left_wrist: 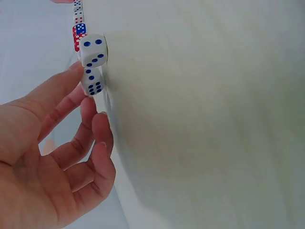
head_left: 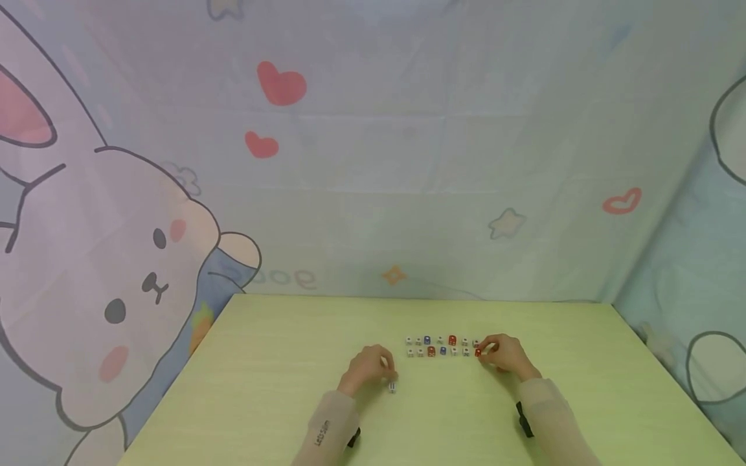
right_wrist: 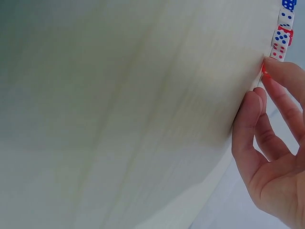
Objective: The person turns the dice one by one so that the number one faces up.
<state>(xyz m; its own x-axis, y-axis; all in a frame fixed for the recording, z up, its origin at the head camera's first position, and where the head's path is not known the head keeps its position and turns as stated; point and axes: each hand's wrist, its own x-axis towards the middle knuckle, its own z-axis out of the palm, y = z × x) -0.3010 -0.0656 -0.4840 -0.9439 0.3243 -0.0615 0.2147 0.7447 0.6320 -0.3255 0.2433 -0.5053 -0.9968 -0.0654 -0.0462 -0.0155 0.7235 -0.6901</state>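
Note:
My left hand [head_left: 368, 366] is low over the table, left of two rows of dice. In the left wrist view, its thumb and finger pinch a white die [left_wrist: 92, 82] with blue dots. A larger-looking white die [left_wrist: 94, 50], also blue-dotted, stands right beside it; in the head view a white die [head_left: 392, 388] lies just below the fingertips. At the right end of the rows, my right hand [head_left: 506, 354] pinches a small red die [head_left: 478, 353] between thumb and finger. Those fingertips hide most of the red die [right_wrist: 266, 71] in the right wrist view.
The back row includes a blue die [head_left: 427, 340] and a red die [head_left: 452, 340]; the front row has another red die [head_left: 431, 351] and a small blue die [head_left: 443, 351]. White dice fill the other places. A printed cloth [head_left: 373, 213] hangs behind the light-green table [head_left: 262, 388].

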